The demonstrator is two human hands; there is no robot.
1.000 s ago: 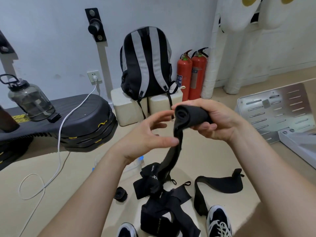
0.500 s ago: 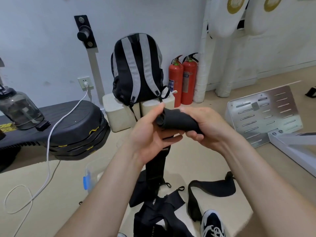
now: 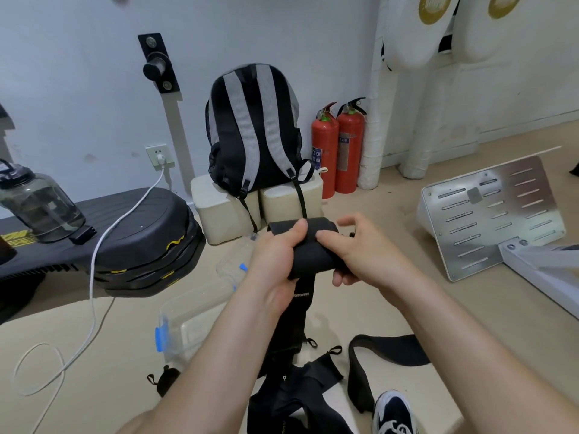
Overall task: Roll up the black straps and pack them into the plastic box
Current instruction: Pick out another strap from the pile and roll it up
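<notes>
A black strap, partly rolled into a thick roll (image 3: 313,249), is held up at chest height between both hands. My left hand (image 3: 275,261) grips its left end, thumb on top. My right hand (image 3: 360,255) holds the right side, thumb pressing the roll's front and the other fingers spread behind it. The strap's free tail (image 3: 297,321) hangs straight down to a heap of loose black straps (image 3: 300,396) on the floor. One more loose strap (image 3: 385,349) lies to the right. The clear plastic box (image 3: 194,317) with blue clips stands open on the floor at the left.
A small rolled strap (image 3: 166,379) lies on the floor in front of the box. A white cable (image 3: 94,277) runs over a black bench (image 3: 141,227). Backpack (image 3: 253,133) on white blocks, fire extinguishers (image 3: 338,148) and a metal plate (image 3: 492,214) stand around. My shoe (image 3: 391,411) is below.
The roll has come lower and closer to me. My left hand went from open fingers beside the strap to gripping the roll's left end; my right hand loosened its wrap and spread its fingers.
</notes>
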